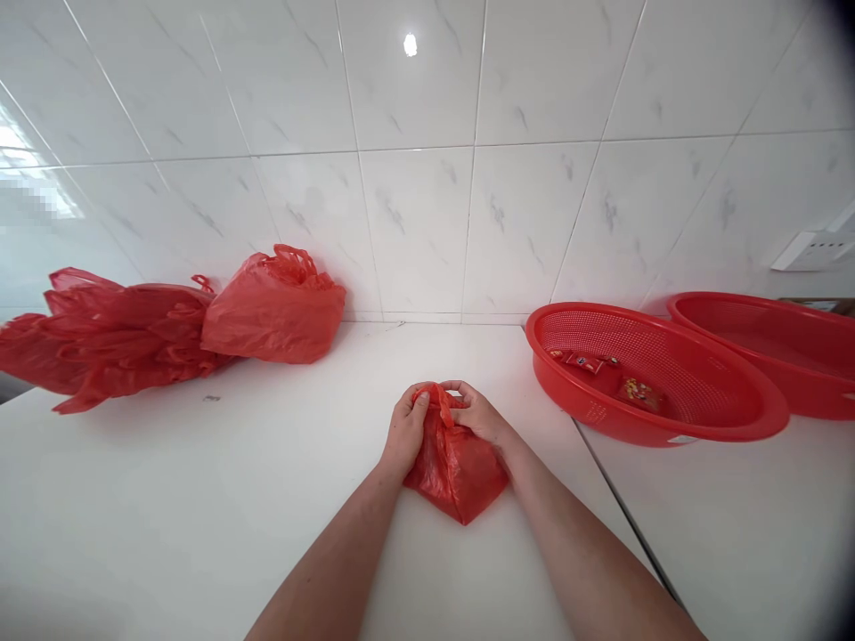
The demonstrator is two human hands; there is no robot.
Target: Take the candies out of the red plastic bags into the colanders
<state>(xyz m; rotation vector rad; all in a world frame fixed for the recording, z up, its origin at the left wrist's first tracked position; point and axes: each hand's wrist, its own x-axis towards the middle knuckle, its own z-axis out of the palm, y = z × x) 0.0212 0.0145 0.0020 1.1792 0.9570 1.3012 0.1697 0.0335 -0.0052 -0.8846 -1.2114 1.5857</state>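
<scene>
A small red plastic bag (460,472) rests on the white table (280,499) in front of me, its bulging part toward me and its gathered top away from me. My left hand (406,432) grips the left side of the gathered top, with the thumb over the plastic. On the right side of the top, my right hand (477,414) holds the plastic near an upright twisted strip. Some of the fingertips on both hands are hidden behind the bag.
Red plastic bags (147,329) lie heaped at the back left, beside a fuller red bag (273,312). At the right, a red basket (708,392) holds small packets (638,392); another red basket (794,334) stands behind it. A tiled wall (420,223) rises behind the table.
</scene>
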